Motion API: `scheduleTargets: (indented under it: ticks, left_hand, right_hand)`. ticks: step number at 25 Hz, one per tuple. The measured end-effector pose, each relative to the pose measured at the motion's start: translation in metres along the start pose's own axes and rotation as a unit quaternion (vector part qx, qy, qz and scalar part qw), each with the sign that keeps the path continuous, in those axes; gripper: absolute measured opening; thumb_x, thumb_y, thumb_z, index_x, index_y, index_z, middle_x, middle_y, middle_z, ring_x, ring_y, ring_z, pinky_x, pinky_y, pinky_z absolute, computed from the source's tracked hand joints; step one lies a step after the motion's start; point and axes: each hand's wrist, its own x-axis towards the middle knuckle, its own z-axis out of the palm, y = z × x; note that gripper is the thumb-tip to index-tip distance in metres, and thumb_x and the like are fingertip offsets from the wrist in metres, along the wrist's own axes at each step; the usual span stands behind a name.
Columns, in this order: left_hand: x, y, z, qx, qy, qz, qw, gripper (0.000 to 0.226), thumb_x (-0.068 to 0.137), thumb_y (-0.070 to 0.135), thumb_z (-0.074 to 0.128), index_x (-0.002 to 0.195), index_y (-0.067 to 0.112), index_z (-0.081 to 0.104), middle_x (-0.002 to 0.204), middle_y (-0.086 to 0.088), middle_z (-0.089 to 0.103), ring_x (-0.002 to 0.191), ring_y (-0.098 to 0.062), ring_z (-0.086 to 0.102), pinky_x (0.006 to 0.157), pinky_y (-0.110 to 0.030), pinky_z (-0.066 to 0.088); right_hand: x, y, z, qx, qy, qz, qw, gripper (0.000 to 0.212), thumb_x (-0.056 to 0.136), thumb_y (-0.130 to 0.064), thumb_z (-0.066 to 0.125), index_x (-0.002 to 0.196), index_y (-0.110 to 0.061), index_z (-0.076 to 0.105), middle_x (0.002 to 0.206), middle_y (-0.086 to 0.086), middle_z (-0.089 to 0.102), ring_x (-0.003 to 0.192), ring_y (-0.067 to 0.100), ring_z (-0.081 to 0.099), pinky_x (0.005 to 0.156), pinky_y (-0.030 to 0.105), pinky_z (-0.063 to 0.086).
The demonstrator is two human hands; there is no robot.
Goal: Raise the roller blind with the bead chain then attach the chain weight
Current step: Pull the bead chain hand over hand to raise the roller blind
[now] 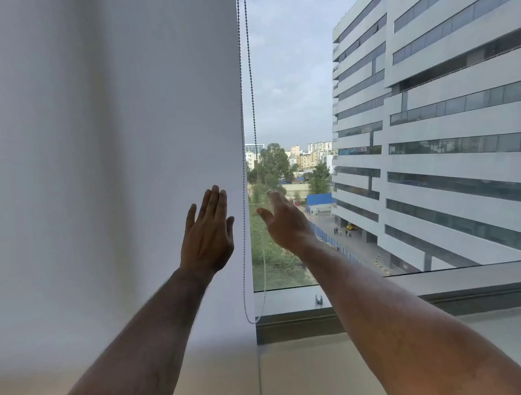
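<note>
A white roller blind (108, 147) hangs fully down over the left part of the window. Its bead chain (249, 73) drops as a loop along the blind's right edge and ends just above the sill. My left hand (207, 232) is raised flat in front of the blind, fingers together, just left of the chain. My right hand (284, 220) is open to the right of the chain, blurred, holding nothing. A small clear chain weight (319, 299) sits on the window frame, close under my right forearm.
The grey window sill (446, 279) runs along the bottom of the glass. Outside the bare pane stands a tall office building (449, 120), with trees and a street below. A pale wall or ledge lies beneath the sill.
</note>
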Motion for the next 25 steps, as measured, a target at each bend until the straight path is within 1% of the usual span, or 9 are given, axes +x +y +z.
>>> scheduleTargets:
  ticks: [2, 7, 11, 13, 16, 18, 21, 23, 25]
  left_hand:
    - [0.002, 0.001, 0.002, 0.002, -0.01, -0.005, 1.0, 0.059, 0.107, 0.028, 0.04, 0.16, 0.009, 0.022, 0.169, -0.01, 0.021, 0.157, -0.023, 0.018, 0.127, -0.047, 0.017]
    - [0.0, -0.004, 0.009, 0.002, -0.03, -0.008, 1.0, 0.058, 0.108, 0.027, 0.037, 0.161, 0.01, 0.021, 0.17, -0.009, 0.02, 0.158, -0.022, 0.017, 0.127, -0.045, 0.016]
    - [0.002, -0.004, 0.011, -0.017, -0.029, -0.02, 0.999, 0.056, 0.108, 0.027, 0.036, 0.16, 0.01, 0.022, 0.17, -0.009, 0.021, 0.158, -0.022, 0.017, 0.127, -0.044, 0.016]
    - [0.005, 0.0, 0.012, -0.034, -0.019, -0.026, 0.999, 0.054, 0.108, 0.026, 0.038, 0.158, 0.009, 0.029, 0.168, -0.011, 0.027, 0.156, -0.024, 0.023, 0.125, -0.045, 0.02]
    - [0.016, 0.015, 0.01, -0.086, 0.041, -0.078, 0.992, 0.043, 0.107, 0.024, 0.043, 0.146, 0.006, 0.049, 0.153, -0.014, 0.052, 0.143, -0.029, 0.049, 0.117, -0.044, 0.038]
    - [0.028, 0.032, 0.004, -0.157, 0.084, -0.135, 0.975, 0.035, 0.106, 0.022, 0.046, 0.135, 0.005, 0.059, 0.139, -0.013, 0.065, 0.127, -0.029, 0.063, 0.104, -0.037, 0.048]
    - [0.05, 0.056, -0.012, -0.3, 0.093, -0.191, 0.93, 0.03, 0.106, 0.02, 0.043, 0.122, 0.009, 0.066, 0.12, -0.009, 0.073, 0.111, -0.024, 0.068, 0.087, -0.027, 0.047]
    - [0.064, 0.068, -0.02, -0.384, 0.088, -0.214, 0.894, 0.03, 0.105, 0.021, 0.041, 0.114, 0.013, 0.068, 0.107, -0.003, 0.074, 0.103, -0.022, 0.069, 0.085, -0.032, 0.051]
    - [0.075, 0.077, -0.03, -0.463, 0.084, -0.241, 0.849, 0.031, 0.104, 0.024, 0.039, 0.112, 0.014, 0.068, 0.1, 0.0, 0.074, 0.095, -0.02, 0.073, 0.089, -0.041, 0.057]
  right_hand:
    - [0.008, -0.009, 0.01, 0.099, -0.031, 0.044, 0.994, 0.051, 0.101, -0.033, 0.059, 0.144, -0.01, 0.047, 0.139, 0.016, 0.064, 0.124, 0.034, 0.064, 0.102, 0.047, 0.052]
    - [0.017, -0.029, 0.032, 0.25, -0.051, 0.117, 0.96, 0.051, 0.099, -0.026, 0.064, 0.144, -0.006, 0.049, 0.133, 0.014, 0.066, 0.12, 0.028, 0.064, 0.101, 0.042, 0.053]
    - [0.017, -0.027, 0.037, 0.313, -0.015, 0.119, 0.942, 0.024, 0.103, -0.017, 0.055, 0.12, -0.004, 0.066, 0.097, 0.014, 0.076, 0.088, 0.024, 0.072, 0.087, 0.044, 0.061]
    - [0.012, -0.025, 0.037, 0.318, 0.006, 0.104, 0.942, 0.024, 0.106, -0.016, 0.048, 0.107, -0.007, 0.07, 0.075, 0.007, 0.072, 0.072, 0.02, 0.069, 0.081, 0.048, 0.061]
    - [0.0, -0.025, 0.033, 0.32, 0.014, 0.093, 0.943, 0.03, 0.108, -0.02, 0.043, 0.098, -0.011, 0.07, 0.065, 0.005, 0.07, 0.064, 0.021, 0.069, 0.076, 0.05, 0.061]
    - [-0.009, -0.028, 0.03, 0.317, 0.013, 0.087, 0.944, 0.033, 0.108, -0.022, 0.043, 0.091, -0.013, 0.069, 0.064, 0.006, 0.071, 0.064, 0.028, 0.073, 0.073, 0.051, 0.062]
    - [-0.025, -0.031, 0.029, 0.308, -0.003, 0.072, 0.949, 0.036, 0.105, -0.016, 0.044, 0.076, -0.016, 0.065, 0.058, 0.003, 0.069, 0.061, 0.031, 0.072, 0.064, 0.056, 0.061]
    - [-0.036, -0.034, 0.028, 0.316, -0.001, 0.066, 0.946, 0.039, 0.104, -0.014, 0.045, 0.07, -0.019, 0.063, 0.055, 0.0, 0.066, 0.054, 0.026, 0.067, 0.058, 0.056, 0.059]
    - [-0.046, -0.038, 0.025, 0.336, 0.007, 0.06, 0.94, 0.041, 0.104, -0.013, 0.045, 0.068, -0.023, 0.06, 0.052, -0.002, 0.064, 0.051, 0.019, 0.062, 0.055, 0.052, 0.056]
